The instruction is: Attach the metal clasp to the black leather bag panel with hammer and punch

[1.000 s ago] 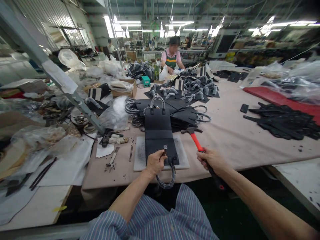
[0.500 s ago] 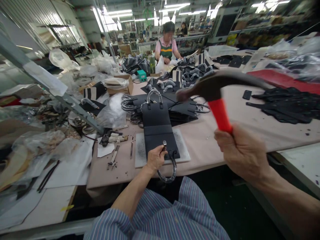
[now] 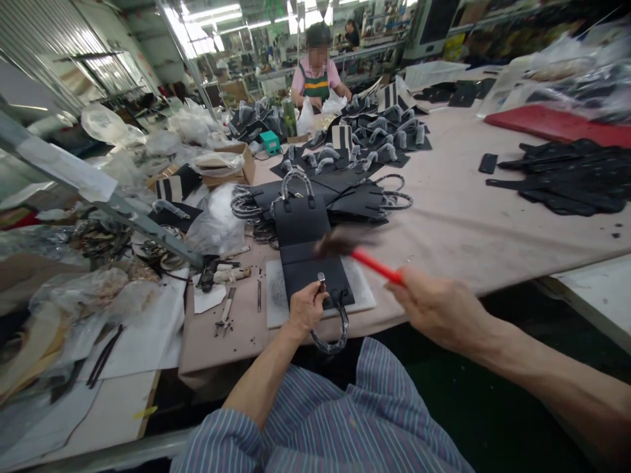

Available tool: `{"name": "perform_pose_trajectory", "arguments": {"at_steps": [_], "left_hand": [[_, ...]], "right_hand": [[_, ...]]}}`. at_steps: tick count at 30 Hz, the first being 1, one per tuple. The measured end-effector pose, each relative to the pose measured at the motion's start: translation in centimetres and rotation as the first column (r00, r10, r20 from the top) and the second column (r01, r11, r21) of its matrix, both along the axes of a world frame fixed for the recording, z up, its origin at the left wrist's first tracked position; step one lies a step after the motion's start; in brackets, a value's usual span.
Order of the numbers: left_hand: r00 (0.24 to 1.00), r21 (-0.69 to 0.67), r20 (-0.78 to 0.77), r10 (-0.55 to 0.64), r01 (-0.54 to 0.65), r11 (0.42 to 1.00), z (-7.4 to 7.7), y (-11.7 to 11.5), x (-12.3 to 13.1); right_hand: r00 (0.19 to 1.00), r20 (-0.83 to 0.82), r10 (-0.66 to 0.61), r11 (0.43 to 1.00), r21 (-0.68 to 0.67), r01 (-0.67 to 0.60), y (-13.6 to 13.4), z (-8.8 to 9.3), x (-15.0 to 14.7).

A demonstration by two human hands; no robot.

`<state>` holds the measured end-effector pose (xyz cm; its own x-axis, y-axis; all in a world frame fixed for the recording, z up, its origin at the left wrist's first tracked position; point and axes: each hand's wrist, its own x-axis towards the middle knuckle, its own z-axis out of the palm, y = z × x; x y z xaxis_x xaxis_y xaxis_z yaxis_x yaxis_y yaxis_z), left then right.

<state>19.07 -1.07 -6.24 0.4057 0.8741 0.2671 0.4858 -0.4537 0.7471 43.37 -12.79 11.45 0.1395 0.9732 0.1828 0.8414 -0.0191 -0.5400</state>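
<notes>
Punch (image 3: 321, 281) is standing upright on our black bag panel (image 3: 315, 279); we are pinching it with our left hand (image 3: 305, 309), while our right hand (image 3: 438, 309), just right, is gripping the hammer (image 3: 355, 253).

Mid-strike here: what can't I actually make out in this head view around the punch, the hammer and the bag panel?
- Hammer head, head view: smeared by motion blur; whether it meets the punch is unclear.
- Metal punch tip: hidden by left hand fingers.
- Black bag panel near edge: covered by that hand and the wrapped handle.
- Hammer grip: hidden inside right hand.
- Small tools on the table: too small to identify.
</notes>
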Motion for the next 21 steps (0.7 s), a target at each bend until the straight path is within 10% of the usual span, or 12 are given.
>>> {"name": "perform_pose_trajectory", "arguments": {"at_steps": [4, 13, 17, 21], "left_hand": [[1.000, -0.002, -0.001, 0.006, -0.006, 1.000, -0.1, -0.1, -0.1], [1.000, -0.050, -0.012, 0.006, -0.007, 0.999, 0.4, 0.0, -0.2], [1.000, -0.054, -0.022, -0.013, 0.012, 0.998, 0.9, 0.1, -0.2], [0.998, -0.061, -0.052, -0.028, 0.025, 0.998, 1.1, 0.2, -0.2]], "right_hand": [[0.948, 0.258, 0.187, 0.947, -0.305, -0.103, -0.5, -4.6, 2.8], [0.979, 0.155, -0.128, 0.884, -0.430, 0.184, 2.7, -14.4, 7.2], [0.959, 0.252, -0.128, 0.949, -0.251, 0.193, 4.9, -15.6, 6.2], [0.972, 0.087, 0.217, 0.974, 0.044, -0.221, 5.9, -15.9, 1.5]]}}
